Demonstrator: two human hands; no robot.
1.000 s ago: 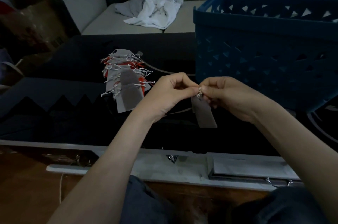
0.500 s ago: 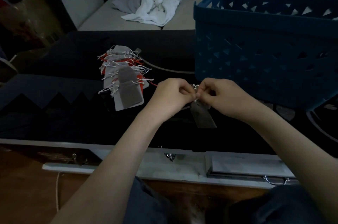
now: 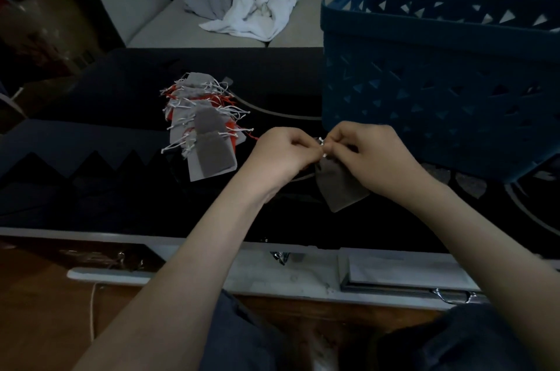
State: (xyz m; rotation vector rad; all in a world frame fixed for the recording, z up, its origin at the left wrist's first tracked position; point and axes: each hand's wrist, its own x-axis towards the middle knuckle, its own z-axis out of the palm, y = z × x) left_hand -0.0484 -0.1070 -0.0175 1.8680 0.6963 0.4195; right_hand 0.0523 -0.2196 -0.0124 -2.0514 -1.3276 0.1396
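Dark table (image 3: 91,188): pouch pile (image 3: 206,131) left, blue basket (image 3: 439,91) right

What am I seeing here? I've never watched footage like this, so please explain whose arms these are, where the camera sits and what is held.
No machine here: a person wears one camera on the head, looking down at their own arms. The left hand and right hand pinch the white cords at the mouth of a small grey drawstring pouch. On the dark table cover lies a pile of similar pouches, grey and red. A blue plastic basket stands at the right.
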